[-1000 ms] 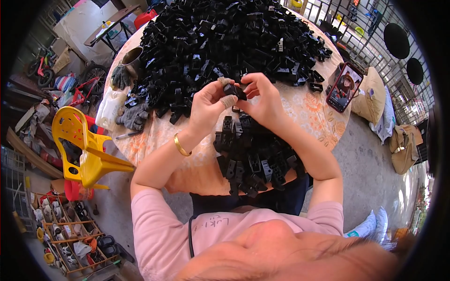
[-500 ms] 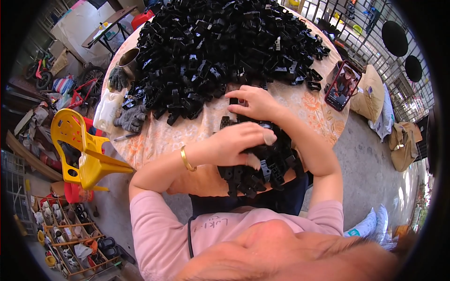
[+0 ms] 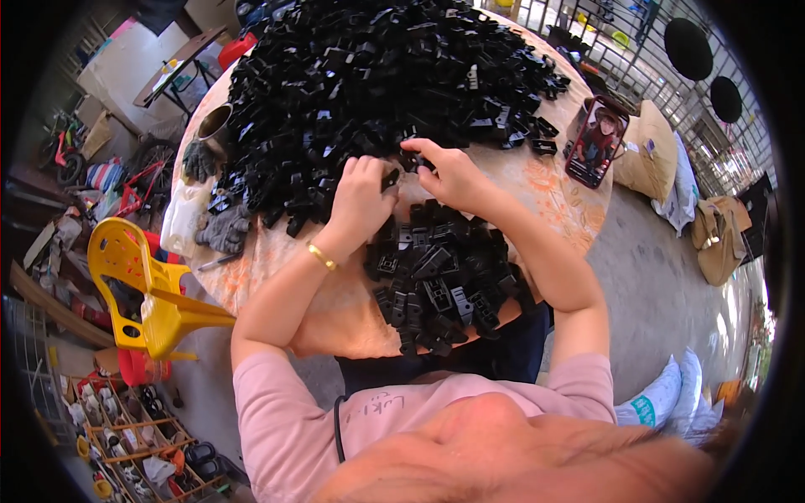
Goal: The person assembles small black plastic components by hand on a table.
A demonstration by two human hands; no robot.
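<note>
A large heap of black plastic parts (image 3: 360, 92) covers the far half of the round table. At its near edge my left hand (image 3: 362, 201) is closed, with a small black plastic part (image 3: 390, 178) between its thumb and fingers. Just to the right, my right hand (image 3: 455, 176) pinches another black plastic part (image 3: 411, 158) between thumb and index finger. Both hands are close together but apart. Below them, a smaller pile of black plastic parts (image 3: 436, 272) lies at the table's near edge, some with ridged or slotted faces.
A phone (image 3: 597, 142) stands at the table's right edge. Grey gloves (image 3: 225, 228), a pen (image 3: 220, 261) and a metal cup (image 3: 215, 123) lie or stand on the left. A yellow chair (image 3: 159, 310) is beside the table, and sacks (image 3: 646, 159) rest on the right.
My left hand has moved up and away from the small pile to the large heap's edge. My right hand has shifted slightly and now pinches a part. The view has tilted a little.
</note>
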